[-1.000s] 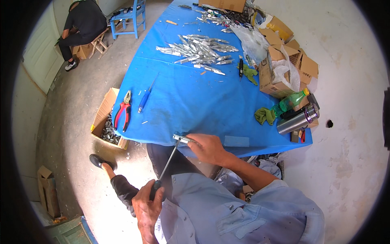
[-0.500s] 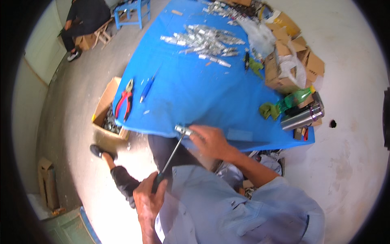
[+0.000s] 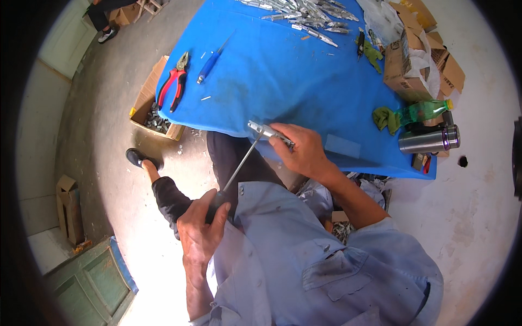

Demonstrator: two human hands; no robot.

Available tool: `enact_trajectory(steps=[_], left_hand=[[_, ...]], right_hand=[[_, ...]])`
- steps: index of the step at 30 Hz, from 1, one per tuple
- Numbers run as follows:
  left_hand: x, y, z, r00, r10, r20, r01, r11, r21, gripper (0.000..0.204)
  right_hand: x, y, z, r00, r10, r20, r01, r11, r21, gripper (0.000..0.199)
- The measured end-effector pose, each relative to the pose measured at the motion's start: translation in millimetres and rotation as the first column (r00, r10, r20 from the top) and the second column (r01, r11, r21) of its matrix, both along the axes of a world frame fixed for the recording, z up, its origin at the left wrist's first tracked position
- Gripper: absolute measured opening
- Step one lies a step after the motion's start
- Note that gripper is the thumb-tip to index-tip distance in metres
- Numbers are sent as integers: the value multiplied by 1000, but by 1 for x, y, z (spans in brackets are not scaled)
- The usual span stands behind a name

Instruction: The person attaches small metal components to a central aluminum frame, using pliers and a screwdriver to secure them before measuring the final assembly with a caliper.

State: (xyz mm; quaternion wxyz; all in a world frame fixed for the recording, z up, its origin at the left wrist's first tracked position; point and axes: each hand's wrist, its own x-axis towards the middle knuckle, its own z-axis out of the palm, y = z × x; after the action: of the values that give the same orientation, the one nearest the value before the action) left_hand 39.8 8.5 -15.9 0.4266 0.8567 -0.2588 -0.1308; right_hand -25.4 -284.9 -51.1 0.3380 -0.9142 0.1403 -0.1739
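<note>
My left hand [image 3: 200, 231] is closed around the dark handle of a long screwdriver [image 3: 241, 164]. Its shaft slants up and right, and the tip meets a slim silver metal part [image 3: 261, 129]. That part is gripped by the fingers and thumb of my right hand [image 3: 302, 149], just at the near edge of the blue-covered table [image 3: 261, 81]; its right end is partly covered by the fingers. Farther off lies a pile of similar silver metal parts [image 3: 312, 12]. Red-and-black pliers [image 3: 177, 82] and a blue-handled screwdriver [image 3: 209, 67] rest at the table's left side.
Along the right edge stand a steel flask [image 3: 427, 140], a green bottle [image 3: 427, 111], a green cloth [image 3: 386, 119] and an opened cardboard box [image 3: 405, 68]. Below the left table edge sits a box of small metal pieces [image 3: 157, 120]. Another person's leg [image 3: 100, 19] shows far left.
My view has tilted down, so the table and pile sit higher in the picture. Both hands keep their holds, with the screwdriver still against the metal part.
</note>
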Motion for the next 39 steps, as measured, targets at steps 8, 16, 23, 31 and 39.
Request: enact_trajectory(steps=[8,16,23,31,39], left_hand=[[2,-2,-1,998,-36,58,34,999,37,35],[3,-5,3,987,-79,137,64,992,113,33],[14,-11,30,943,-154,296,78,964,254,30],[29,-23,72,910,-312,274,181,892,413,36],[37,-37,87,654,-553,516,211,788,578,29]], right_hand=[[2,-2,-9,994,1,108,1,1000,-14,28],[-1,-3,-5,997,12,71,-9,999,-38,26],[-2,-7,-4,989,119,84,-105,982,-156,28],[-3,-6,-2,990,134,55,-121,975,-188,25],[-1,-7,-7,991,122,51,-111,977,-184,17]])
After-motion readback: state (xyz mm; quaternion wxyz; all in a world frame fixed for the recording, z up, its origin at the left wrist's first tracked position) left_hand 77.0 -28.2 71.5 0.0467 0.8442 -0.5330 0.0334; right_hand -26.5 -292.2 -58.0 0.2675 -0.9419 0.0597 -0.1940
